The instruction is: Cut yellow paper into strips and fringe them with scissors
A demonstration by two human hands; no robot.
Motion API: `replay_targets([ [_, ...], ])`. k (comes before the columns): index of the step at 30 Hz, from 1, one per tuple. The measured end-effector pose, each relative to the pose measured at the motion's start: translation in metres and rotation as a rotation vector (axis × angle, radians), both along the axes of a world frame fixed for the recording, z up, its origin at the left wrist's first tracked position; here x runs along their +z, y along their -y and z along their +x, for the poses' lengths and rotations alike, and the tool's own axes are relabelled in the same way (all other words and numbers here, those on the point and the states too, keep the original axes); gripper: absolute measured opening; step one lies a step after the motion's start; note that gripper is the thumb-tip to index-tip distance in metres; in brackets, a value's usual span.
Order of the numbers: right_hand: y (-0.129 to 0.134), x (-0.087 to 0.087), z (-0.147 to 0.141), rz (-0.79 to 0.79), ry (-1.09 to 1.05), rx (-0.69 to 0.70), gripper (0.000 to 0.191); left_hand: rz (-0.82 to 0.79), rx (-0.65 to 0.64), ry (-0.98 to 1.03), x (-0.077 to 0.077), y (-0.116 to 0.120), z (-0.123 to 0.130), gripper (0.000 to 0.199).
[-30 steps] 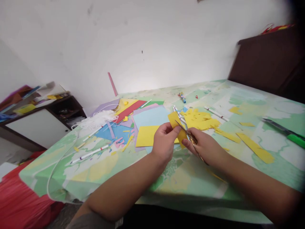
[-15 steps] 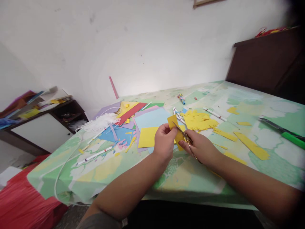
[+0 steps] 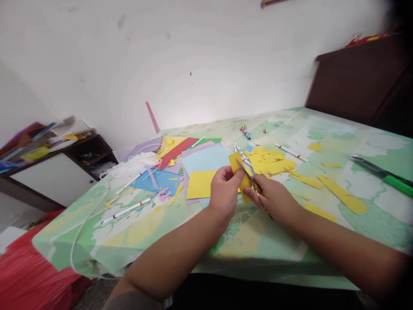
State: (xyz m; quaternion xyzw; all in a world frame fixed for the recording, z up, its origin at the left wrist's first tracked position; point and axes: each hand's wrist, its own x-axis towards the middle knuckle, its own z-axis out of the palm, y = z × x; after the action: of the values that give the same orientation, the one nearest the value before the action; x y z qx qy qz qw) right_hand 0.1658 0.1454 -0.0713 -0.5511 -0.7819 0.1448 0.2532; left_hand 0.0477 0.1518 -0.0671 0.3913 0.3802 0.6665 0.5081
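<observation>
My left hand [image 3: 224, 189] pinches a strip of yellow paper [image 3: 235, 161], which stands up between its thumb and fingers. My right hand [image 3: 271, 193] is closed around the handles of small scissors [image 3: 254, 185], and their blades lie across the strip close to my left thumb. Part of the handles is hidden by my right fingers. Behind my hands lies a fringed piece of yellow paper [image 3: 271, 161]. A yellow sheet [image 3: 200, 184] rests on a light blue sheet [image 3: 206, 158] beside my left hand.
Yellow strips [image 3: 342, 196] and a green-handled cutting tool [image 3: 387, 176] lie to the right. Markers [image 3: 292, 153], tangled white string [image 3: 138, 165] and coloured scraps [image 3: 165, 193] are spread over the patterned tablecloth [image 3: 238, 247]. A low cabinet [image 3: 54, 176] stands at the left.
The yellow strip has tilted slightly, and the scissor blades now lie more closely along it. Both hands keep their grips and have hardly moved. The view has shifted a little.
</observation>
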Motion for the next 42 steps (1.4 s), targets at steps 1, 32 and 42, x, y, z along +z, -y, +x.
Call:
replay_targets([
  [1,0.0,0.0,0.0,-0.004,0.006,-0.003,0.03,0.0,0.0,-0.001,0.0,0.0,0.0,0.018],
  [32,0.003,-0.008,-0.003,0.007,-0.096,0.127,0.028,-0.174,-0.134,0.197,0.017,0.015,0.003,0.021],
  [42,0.003,-0.007,-0.002,-0.003,-0.145,0.126,0.031,-0.209,-0.186,0.19,0.017,0.016,0.001,0.018],
])
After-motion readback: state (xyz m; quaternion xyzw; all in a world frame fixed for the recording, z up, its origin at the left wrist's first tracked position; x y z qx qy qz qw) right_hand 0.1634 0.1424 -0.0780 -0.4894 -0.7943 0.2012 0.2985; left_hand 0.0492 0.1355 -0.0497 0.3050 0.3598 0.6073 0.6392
